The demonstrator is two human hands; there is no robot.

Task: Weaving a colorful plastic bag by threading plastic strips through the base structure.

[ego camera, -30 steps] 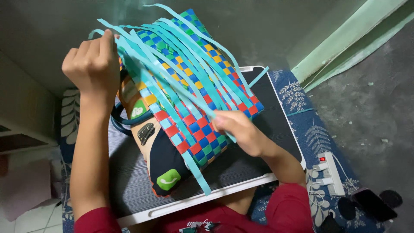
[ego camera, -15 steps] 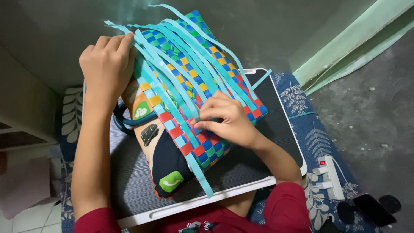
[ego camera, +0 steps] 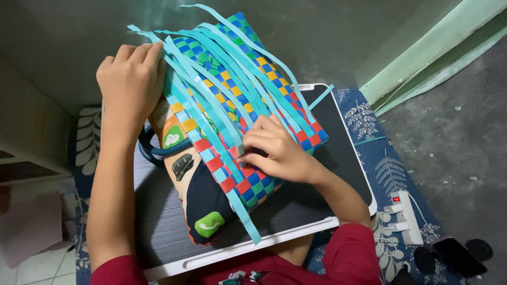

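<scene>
The left hand (ego camera: pixel 129 79) lies flat on the far corner of the woven basket (ego camera: pixel 248 105). The right hand (ego camera: pixel 274 150) pinches a shiny blue strip (ego camera: pixel 211 119) with its fingers together.

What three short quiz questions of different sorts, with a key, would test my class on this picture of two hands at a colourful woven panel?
1. True or false: the left hand rests on the upper left edge of the woven panel.
2. What colour are the loose strips that lie across the panel? A. light blue B. yellow C. black
3. What does the panel lie over, and what does that rest on?

Key
1. True.
2. A.
3. A printed bag with a dark handle, on a dark lap desk with a white rim. The right hand presses its fingers on the weave among the strips.
</scene>
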